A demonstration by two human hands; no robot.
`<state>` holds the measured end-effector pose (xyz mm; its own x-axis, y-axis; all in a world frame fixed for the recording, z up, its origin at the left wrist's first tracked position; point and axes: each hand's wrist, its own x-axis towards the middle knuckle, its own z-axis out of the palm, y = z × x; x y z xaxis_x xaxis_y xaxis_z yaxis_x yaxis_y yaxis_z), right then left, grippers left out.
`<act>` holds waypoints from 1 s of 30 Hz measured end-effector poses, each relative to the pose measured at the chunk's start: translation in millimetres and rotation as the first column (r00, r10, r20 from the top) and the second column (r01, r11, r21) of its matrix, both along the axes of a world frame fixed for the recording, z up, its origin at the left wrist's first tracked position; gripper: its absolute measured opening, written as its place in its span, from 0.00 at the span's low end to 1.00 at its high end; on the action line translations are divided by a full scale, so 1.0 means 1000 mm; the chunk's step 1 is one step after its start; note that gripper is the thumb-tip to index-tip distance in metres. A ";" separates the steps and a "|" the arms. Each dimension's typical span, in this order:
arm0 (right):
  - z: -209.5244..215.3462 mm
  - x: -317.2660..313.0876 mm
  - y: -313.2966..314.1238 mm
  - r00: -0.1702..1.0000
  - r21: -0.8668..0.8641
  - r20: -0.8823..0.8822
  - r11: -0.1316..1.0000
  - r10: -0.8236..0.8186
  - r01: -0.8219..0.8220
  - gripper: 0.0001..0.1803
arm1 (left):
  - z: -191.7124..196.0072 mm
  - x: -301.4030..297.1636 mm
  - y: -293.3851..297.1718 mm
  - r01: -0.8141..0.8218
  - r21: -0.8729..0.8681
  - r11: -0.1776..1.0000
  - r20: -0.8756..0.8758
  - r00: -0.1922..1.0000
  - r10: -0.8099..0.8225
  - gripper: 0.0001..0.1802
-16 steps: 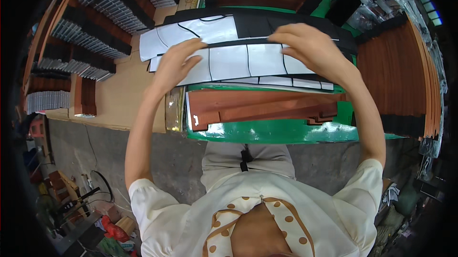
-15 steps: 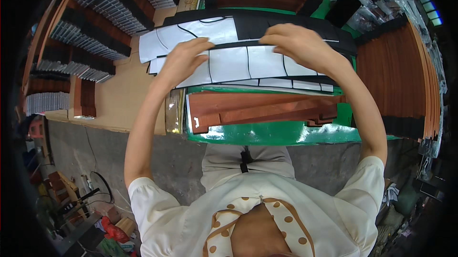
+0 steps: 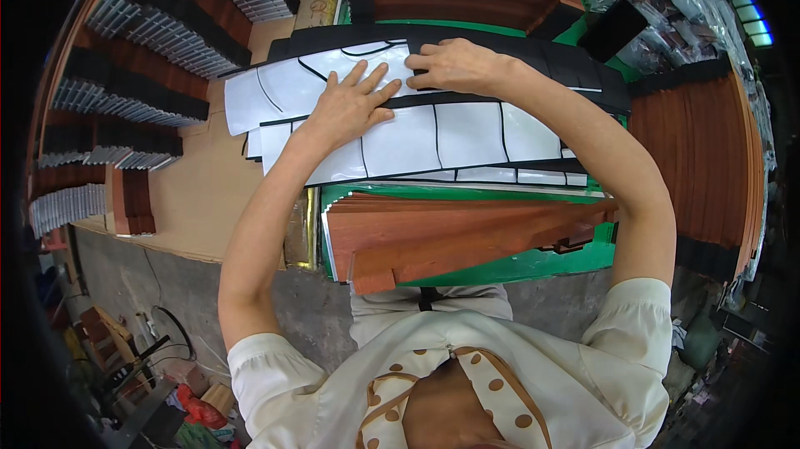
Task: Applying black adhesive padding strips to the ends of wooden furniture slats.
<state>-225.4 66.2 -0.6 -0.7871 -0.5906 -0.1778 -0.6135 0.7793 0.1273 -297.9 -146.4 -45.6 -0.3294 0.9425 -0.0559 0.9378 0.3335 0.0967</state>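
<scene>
The left hand [image 3: 350, 107] is spread wide, palm down and gripping nothing, across the far edge of a long glossy white strip with black cross-lines [image 3: 471, 134]. The right hand [image 3: 458, 66] has bent fingers at the right end of a white sheet with curved black lines [image 3: 283, 87]; whether they pinch it, I cannot tell. Half a second ago both hands sat farther apart along the strip's far edge; now they are close together, so the handling seems to have passed to the sheet behind. Both white pieces lie beyond reddish-brown wooden boards [image 3: 467, 224], which lie along the near edge of the green-covered table [image 3: 533, 270]. Dark brown slats with black ends [image 3: 692, 166] stand at its right edge.
</scene>
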 end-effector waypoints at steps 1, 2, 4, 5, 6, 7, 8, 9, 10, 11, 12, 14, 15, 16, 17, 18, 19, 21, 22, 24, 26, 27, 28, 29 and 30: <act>0.002 -0.003 -0.002 0.999 0.010 -0.016 0.999 0.048 -0.047 0.12 | 0.006 0.001 0.002 -0.019 -0.073 0.997 0.011 1.000 0.019 0.30; 0.004 -0.006 -0.003 0.999 0.008 -0.014 0.999 0.047 -0.047 0.12 | 0.010 0.002 0.004 -0.036 -0.146 0.989 0.020 0.999 0.039 0.31; 0.008 -0.012 -0.005 0.992 0.138 0.028 0.982 0.123 -0.126 0.09 | 0.011 0.002 0.005 -0.030 -0.141 0.990 0.029 0.999 0.034 0.31; 0.009 -0.010 0.000 0.995 0.127 0.041 0.988 0.088 -0.093 0.08 | 0.011 0.001 0.004 -0.025 -0.134 0.991 0.036 0.999 0.030 0.31; 0.011 -0.006 0.009 0.997 0.118 0.054 0.991 0.053 -0.059 0.06 | 0.011 0.001 0.003 -0.027 -0.134 0.991 0.035 0.999 0.032 0.31; 0.013 -0.002 0.017 0.998 0.134 0.064 0.990 0.026 -0.034 0.10 | 0.010 0.001 0.003 -0.028 -0.124 0.992 0.030 0.999 0.032 0.31; 0.012 0.004 0.021 0.998 0.137 0.063 0.990 0.028 -0.036 0.10 | 0.010 0.001 0.003 -0.029 -0.114 0.993 0.024 0.999 0.032 0.30; 0.011 0.010 0.024 0.999 0.005 0.038 0.999 -0.032 0.031 0.12 | 0.010 0.002 0.002 -0.032 -0.111 0.993 0.021 0.999 0.034 0.30; 0.011 0.015 0.023 0.995 -0.134 0.024 0.986 -0.097 0.099 0.14 | 0.009 0.002 0.002 -0.033 -0.116 0.993 0.021 0.999 0.035 0.30; 0.010 0.015 0.019 0.998 -0.185 0.023 0.981 -0.058 0.061 0.21 | 0.009 0.002 0.001 -0.034 -0.123 0.992 0.021 0.999 0.037 0.30; 0.008 0.013 0.015 0.998 -0.188 0.021 0.980 -0.057 0.060 0.21 | 0.006 0.001 0.000 -0.036 -0.126 0.991 0.019 0.999 0.039 0.30; 0.002 0.011 0.008 1.000 -0.106 0.016 0.994 -0.002 0.004 0.21 | 0.003 0.001 -0.001 -0.011 -0.050 0.999 0.003 1.000 0.011 0.29; -0.005 0.008 0.009 1.000 -0.111 0.000 0.994 -0.009 0.009 0.23 | 0.001 0.001 -0.001 -0.009 -0.052 0.999 0.001 1.000 0.009 0.29; -0.004 0.006 0.008 1.000 -0.112 -0.002 0.994 -0.007 0.006 0.23 | 0.002 0.001 0.001 -0.009 -0.051 0.999 0.002 1.000 0.009 0.29; -0.002 0.005 0.008 1.000 -0.112 0.022 0.994 -0.003 0.006 0.22 | 0.002 0.001 0.001 -0.009 -0.050 0.999 0.004 1.000 0.009 0.29; -0.001 0.003 0.007 0.999 -0.112 0.046 0.994 0.000 0.005 0.21 | 0.002 0.002 0.001 -0.012 -0.052 0.999 0.004 1.000 0.012 0.29; -0.001 0.001 0.006 0.999 -0.113 0.045 0.994 0.000 0.005 0.21 | 0.003 0.001 0.001 -0.015 -0.061 0.998 0.014 1.000 0.016 0.29; -0.001 -0.003 0.005 0.999 -0.154 0.001 0.987 0.052 -0.051 0.15 | 0.003 0.001 0.004 -0.016 -0.070 0.997 0.024 1.000 0.018 0.30; 0.000 -0.004 0.007 0.998 -0.158 0.001 0.986 0.057 -0.056 0.15 | 0.003 0.001 0.003 -0.017 -0.067 0.998 0.025 1.000 0.018 0.30; 0.007 -0.002 0.016 0.987 -0.063 0.155 0.997 -0.038 0.049 0.11 | 0.003 0.000 0.001 -0.017 -0.065 0.998 0.027 0.999 0.019 0.30; 0.011 0.006 0.021 0.976 -0.086 0.192 0.989 -0.106 0.124 0.08 | 0.004 -0.001 0.002 -0.014 -0.072 0.997 0.025 1.000 0.016 0.30; 0.015 0.012 0.025 0.972 -0.202 0.195 0.965 -0.129 0.168 0.10 | 0.004 0.000 0.002 -0.012 -0.069 0.998 0.026 1.000 0.014 0.30; 0.020 0.016 0.027 0.968 -0.315 0.196 0.925 -0.154 0.211 0.13 | 0.006 0.000 0.004 -0.030 -0.080 0.996 0.062 0.997 0.035 0.30; 0.026 0.020 0.028 0.968 -0.311 0.194 0.925 -0.161 0.216 0.13 | 0.008 0.001 0.005 -0.048 -0.091 0.995 0.098 0.994 0.056 0.29; 0.033 0.025 0.028 0.958 -0.447 0.173 0.849 -0.228 0.282 0.13 | 0.011 0.001 0.005 -0.042 -0.086 0.995 0.095 0.994 0.050 0.29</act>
